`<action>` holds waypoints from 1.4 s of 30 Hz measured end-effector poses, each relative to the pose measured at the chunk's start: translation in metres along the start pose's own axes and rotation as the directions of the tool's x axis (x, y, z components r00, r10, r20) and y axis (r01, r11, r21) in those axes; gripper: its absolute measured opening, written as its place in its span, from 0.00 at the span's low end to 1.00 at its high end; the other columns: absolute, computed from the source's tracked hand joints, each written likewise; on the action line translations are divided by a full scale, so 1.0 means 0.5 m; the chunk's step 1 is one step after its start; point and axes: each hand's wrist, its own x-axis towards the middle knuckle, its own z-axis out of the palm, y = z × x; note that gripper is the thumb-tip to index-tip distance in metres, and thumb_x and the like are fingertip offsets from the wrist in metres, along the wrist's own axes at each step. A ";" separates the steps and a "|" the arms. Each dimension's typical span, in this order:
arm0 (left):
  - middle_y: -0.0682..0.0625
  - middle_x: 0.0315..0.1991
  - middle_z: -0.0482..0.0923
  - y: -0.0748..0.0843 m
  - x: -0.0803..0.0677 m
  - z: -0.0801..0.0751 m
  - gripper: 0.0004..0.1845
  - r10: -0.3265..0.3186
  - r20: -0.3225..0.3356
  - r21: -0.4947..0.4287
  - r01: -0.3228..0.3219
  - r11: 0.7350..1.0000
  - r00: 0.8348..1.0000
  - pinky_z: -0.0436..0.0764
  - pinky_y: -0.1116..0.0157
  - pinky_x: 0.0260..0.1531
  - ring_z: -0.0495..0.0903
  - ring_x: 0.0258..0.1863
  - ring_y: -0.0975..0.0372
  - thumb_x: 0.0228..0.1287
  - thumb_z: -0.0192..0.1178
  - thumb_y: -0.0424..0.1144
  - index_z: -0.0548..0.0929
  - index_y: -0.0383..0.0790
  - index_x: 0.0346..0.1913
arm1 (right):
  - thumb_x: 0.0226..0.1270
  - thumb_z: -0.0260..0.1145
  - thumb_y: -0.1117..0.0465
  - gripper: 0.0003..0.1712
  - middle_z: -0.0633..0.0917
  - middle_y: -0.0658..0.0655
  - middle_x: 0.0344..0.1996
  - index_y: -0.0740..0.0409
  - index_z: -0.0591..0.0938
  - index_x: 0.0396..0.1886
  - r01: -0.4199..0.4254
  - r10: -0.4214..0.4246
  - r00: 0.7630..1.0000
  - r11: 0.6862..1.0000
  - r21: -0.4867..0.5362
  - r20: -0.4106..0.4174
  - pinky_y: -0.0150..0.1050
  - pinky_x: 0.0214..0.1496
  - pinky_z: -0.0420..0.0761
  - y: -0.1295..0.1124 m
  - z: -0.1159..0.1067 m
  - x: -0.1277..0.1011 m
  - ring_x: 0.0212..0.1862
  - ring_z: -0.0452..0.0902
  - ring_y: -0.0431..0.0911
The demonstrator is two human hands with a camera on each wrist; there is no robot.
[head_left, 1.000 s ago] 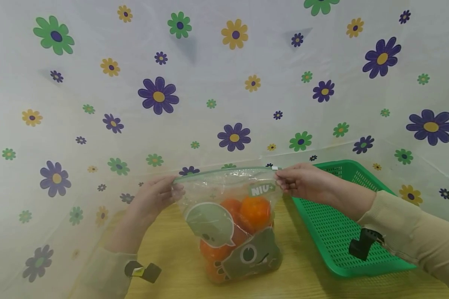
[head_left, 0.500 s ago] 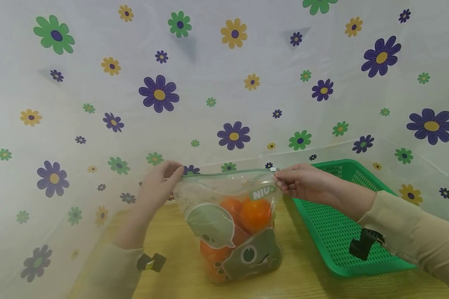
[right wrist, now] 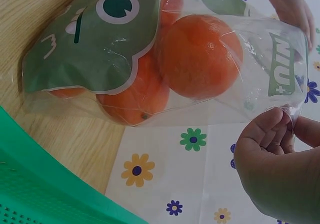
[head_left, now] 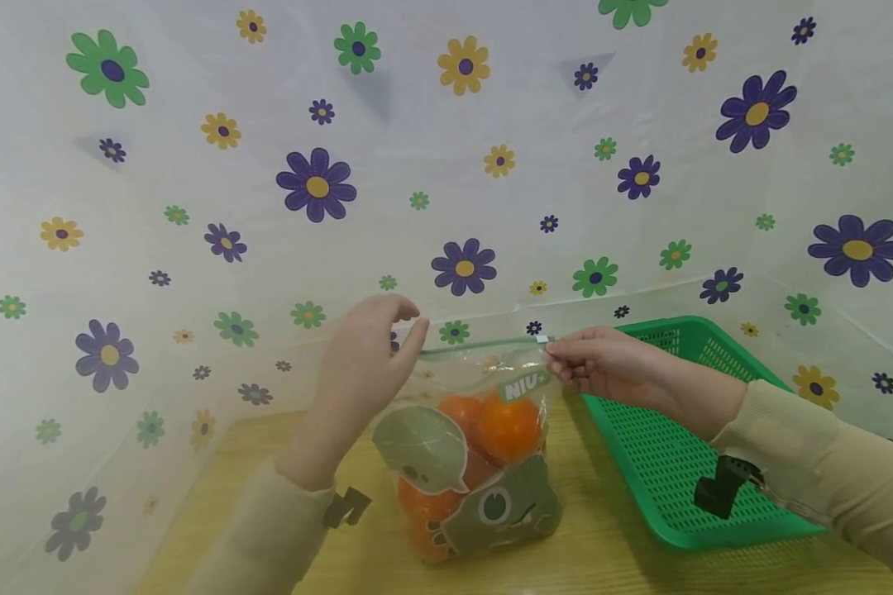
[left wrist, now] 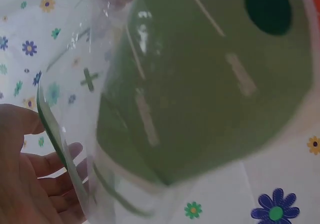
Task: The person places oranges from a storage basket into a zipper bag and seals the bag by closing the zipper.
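Note:
A clear zip bag (head_left: 484, 487) with green cartoon print and "NIU+" lettering stands upright on the table, holding several oranges (head_left: 508, 426). Its green zip strip (left wrist: 47, 119) runs along the top, and a white slider (head_left: 542, 339) sits at the right end. My right hand (head_left: 603, 359) pinches the bag's top right corner just below the slider. At the left part of the zip, my left hand (head_left: 365, 355) has thumb and forefinger apart. In the left wrist view, the thumb is near the strip and the other fingers show through the clear plastic.
To the right of the bag, a green plastic basket (head_left: 628, 479) stands on the wooden table (head_left: 268, 463), partly under the right forearm. A white sheet with printed flowers (head_left: 387, 165) rises behind the table.
My left hand has let go of the bag's top left corner and moved right along the zip, its thumb and forefinger spreading. The right hand keeps its pinch; the bag stays put.

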 end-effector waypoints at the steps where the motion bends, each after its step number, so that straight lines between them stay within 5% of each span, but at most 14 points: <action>1: 0.43 0.53 0.88 0.008 0.002 0.003 0.15 0.027 -0.012 0.013 -0.027 1.000 1.000 0.85 0.50 0.59 0.85 0.57 0.48 0.76 0.60 0.47 0.85 0.38 0.51 | 0.86 0.53 0.61 0.18 0.84 0.47 0.30 0.54 0.87 0.36 0.000 0.000 1.000 1.000 -0.001 0.001 0.26 0.44 0.82 0.000 0.000 0.000 0.35 0.76 0.38; 7: 0.44 0.51 0.87 0.061 0.009 0.018 0.17 0.192 -0.051 0.113 -0.186 0.976 0.980 0.86 0.53 0.58 0.85 0.56 0.49 0.72 0.64 0.49 0.85 0.38 0.50 | 0.86 0.54 0.61 0.18 0.84 0.47 0.30 0.54 0.87 0.36 0.002 -0.002 1.000 1.000 -0.012 0.005 0.26 0.43 0.82 0.002 0.001 0.001 0.35 0.76 0.37; 18: 0.48 0.43 0.84 0.141 0.025 0.058 0.19 0.375 -0.003 0.262 -0.361 0.895 0.927 0.85 0.61 0.48 0.83 0.44 0.55 0.70 0.65 0.54 0.85 0.41 0.49 | 0.86 0.53 0.60 0.19 0.84 0.47 0.29 0.53 0.88 0.37 -0.007 0.007 1.000 1.000 -0.010 0.010 0.26 0.44 0.81 0.003 0.000 0.007 0.35 0.76 0.38; 29: 0.50 0.43 0.82 0.189 0.033 0.092 0.17 0.332 0.163 0.392 -0.370 0.843 0.929 0.81 0.61 0.53 0.80 0.47 0.56 0.75 0.58 0.55 0.85 0.46 0.45 | 0.86 0.51 0.61 0.20 0.83 0.46 0.30 0.50 0.89 0.37 0.000 0.000 1.000 1.000 -0.011 0.022 0.27 0.45 0.82 0.004 -0.004 0.008 0.36 0.76 0.38; 37: 0.51 0.44 0.83 0.192 0.032 0.107 0.18 0.242 0.285 0.389 -0.342 0.855 0.928 0.77 0.57 0.67 0.80 0.54 0.55 0.81 0.51 0.54 0.86 0.48 0.49 | 0.86 0.51 0.61 0.20 0.85 0.46 0.31 0.51 0.89 0.39 0.003 -0.003 1.000 1.000 -0.012 0.027 0.26 0.44 0.83 0.004 -0.005 0.012 0.35 0.77 0.37; 42: 0.52 0.46 0.85 0.185 0.035 0.112 0.17 0.233 0.291 0.371 -0.334 0.867 0.928 0.77 0.57 0.67 0.81 0.55 0.56 0.82 0.51 0.52 0.88 0.48 0.53 | 0.86 0.52 0.61 0.20 0.84 0.46 0.30 0.50 0.89 0.37 -0.001 0.002 1.000 1.000 -0.026 0.026 0.26 0.43 0.81 0.005 -0.003 0.016 0.36 0.76 0.38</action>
